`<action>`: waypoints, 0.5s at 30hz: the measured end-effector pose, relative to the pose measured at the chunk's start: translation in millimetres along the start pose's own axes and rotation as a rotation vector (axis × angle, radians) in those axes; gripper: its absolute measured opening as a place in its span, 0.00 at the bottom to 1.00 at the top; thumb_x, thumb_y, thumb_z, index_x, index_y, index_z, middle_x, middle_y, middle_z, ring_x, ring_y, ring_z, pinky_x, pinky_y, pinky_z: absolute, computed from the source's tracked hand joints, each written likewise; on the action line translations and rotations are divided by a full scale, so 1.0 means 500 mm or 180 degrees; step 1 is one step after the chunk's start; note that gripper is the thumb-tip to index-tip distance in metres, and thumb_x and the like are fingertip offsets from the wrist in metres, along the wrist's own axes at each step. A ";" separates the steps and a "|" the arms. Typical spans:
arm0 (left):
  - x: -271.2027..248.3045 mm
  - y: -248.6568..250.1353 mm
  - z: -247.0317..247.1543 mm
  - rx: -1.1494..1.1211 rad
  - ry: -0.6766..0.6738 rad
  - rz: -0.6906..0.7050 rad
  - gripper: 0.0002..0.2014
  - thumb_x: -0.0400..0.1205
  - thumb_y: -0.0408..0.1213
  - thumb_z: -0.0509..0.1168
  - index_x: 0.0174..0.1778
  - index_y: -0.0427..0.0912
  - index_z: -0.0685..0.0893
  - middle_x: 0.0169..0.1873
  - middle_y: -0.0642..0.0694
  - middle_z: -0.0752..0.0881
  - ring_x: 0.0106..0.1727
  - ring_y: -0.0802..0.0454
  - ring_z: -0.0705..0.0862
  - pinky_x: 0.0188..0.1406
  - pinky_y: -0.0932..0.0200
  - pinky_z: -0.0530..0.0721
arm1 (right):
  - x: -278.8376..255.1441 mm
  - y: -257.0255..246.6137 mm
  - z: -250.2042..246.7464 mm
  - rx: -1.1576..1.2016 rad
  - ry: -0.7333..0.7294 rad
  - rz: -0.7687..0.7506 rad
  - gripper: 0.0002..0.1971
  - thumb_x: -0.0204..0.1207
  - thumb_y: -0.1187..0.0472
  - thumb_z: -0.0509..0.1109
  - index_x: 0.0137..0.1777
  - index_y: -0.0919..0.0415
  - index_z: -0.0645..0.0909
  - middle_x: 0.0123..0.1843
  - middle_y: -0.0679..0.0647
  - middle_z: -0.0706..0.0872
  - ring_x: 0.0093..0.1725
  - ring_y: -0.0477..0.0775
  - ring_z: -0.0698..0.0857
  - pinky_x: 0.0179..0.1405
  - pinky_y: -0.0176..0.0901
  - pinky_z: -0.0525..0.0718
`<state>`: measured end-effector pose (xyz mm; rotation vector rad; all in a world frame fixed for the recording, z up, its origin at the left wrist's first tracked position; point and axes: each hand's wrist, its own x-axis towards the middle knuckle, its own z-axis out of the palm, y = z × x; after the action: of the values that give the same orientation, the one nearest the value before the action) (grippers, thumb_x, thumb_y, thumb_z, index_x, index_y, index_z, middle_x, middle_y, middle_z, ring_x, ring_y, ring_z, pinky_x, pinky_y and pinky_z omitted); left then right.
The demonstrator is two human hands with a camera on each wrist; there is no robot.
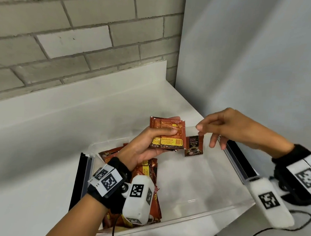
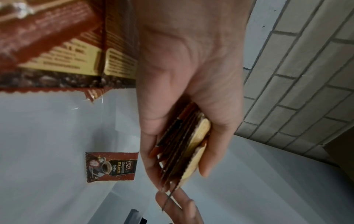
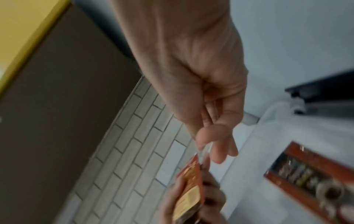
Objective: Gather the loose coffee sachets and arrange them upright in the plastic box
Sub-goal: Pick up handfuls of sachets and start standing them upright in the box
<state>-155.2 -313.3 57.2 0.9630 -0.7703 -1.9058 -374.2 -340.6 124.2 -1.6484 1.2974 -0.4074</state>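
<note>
The left hand (image 1: pixel 146 146) gripped a stack of sachets (image 1: pixel 167 134) above the box (image 1: pixel 209 215), thumb across its face. The right hand (image 1: pixel 227 128), fingers loosely spread and empty, hovered just beside the stack. One sachet (image 1: pixel 194 146) stood upright beneath it; more lay below the left wrist. Light, slippery foil likely fans apart; pinching the stack's edges looked safest.

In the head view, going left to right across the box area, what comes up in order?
Black strip → left hand holding the sachet stack → upright single sachet → right hand, holding nothing → white wrist camera.
</note>
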 end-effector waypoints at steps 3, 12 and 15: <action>0.001 -0.003 0.003 0.0096 -0.0207 0.0082 0.31 0.65 0.32 0.77 0.67 0.46 0.83 0.60 0.41 0.87 0.58 0.43 0.87 0.62 0.49 0.84 | -0.027 -0.001 0.034 0.0632 -0.0202 -0.0010 0.13 0.70 0.55 0.75 0.51 0.62 0.87 0.44 0.57 0.91 0.29 0.55 0.86 0.17 0.38 0.78; 0.001 -0.013 0.013 0.0072 -0.0497 -0.0100 0.44 0.59 0.58 0.81 0.69 0.41 0.80 0.59 0.37 0.86 0.57 0.42 0.87 0.49 0.52 0.87 | -0.042 0.015 0.077 0.1280 0.0112 -0.0363 0.10 0.69 0.65 0.76 0.50 0.63 0.83 0.31 0.59 0.85 0.24 0.52 0.80 0.19 0.38 0.76; 0.004 -0.014 0.011 0.0010 -0.0667 -0.0192 0.42 0.60 0.67 0.75 0.65 0.43 0.84 0.54 0.40 0.88 0.49 0.47 0.87 0.46 0.52 0.87 | -0.056 0.010 0.071 0.1539 0.0376 -0.0738 0.05 0.66 0.65 0.75 0.40 0.60 0.83 0.31 0.59 0.86 0.25 0.56 0.82 0.23 0.39 0.79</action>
<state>-163.2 -311.2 53.8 0.8045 -0.8737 -2.0817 -361.5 -298.8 111.0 -1.3750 0.9910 -0.8958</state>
